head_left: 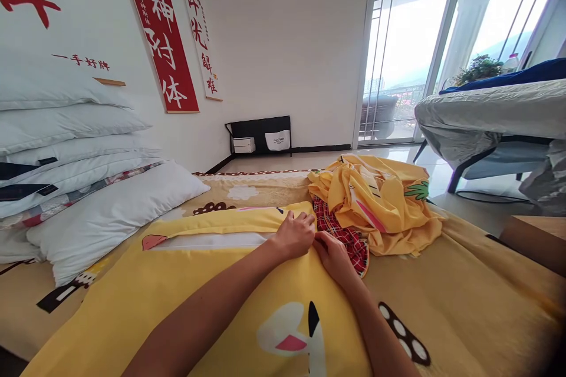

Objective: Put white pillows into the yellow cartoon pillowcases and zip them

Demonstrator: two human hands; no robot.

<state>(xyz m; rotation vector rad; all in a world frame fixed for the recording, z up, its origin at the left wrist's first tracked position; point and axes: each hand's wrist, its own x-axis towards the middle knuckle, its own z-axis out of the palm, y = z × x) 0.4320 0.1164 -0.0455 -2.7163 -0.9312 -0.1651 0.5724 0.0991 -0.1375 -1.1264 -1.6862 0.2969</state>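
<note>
A yellow pillowcase (212,300) with a cartoon print lies in front of me on the bed. Along its far side runs a long opening, through which a strip of white pillow (216,240) shows. At the right end of this opening, my left hand (297,234) is closed on the edge of the pillowcase. Right beside it, my right hand (332,252) pinches the pillowcase's corner with thumb and fingers. Whatever small part lies between the fingertips is hidden. Just past my hands is a red plaid cloth (340,235), partly under a crumpled yellow cloth (375,200).
White pillows (75,123) are stacked at the left, and one white pillow (128,218) leans toward the pillowcase. A tan patterned bed cover (464,294) spreads beneath everything. To the right stand a covered table (486,109) and a wooden box-like piece (537,241).
</note>
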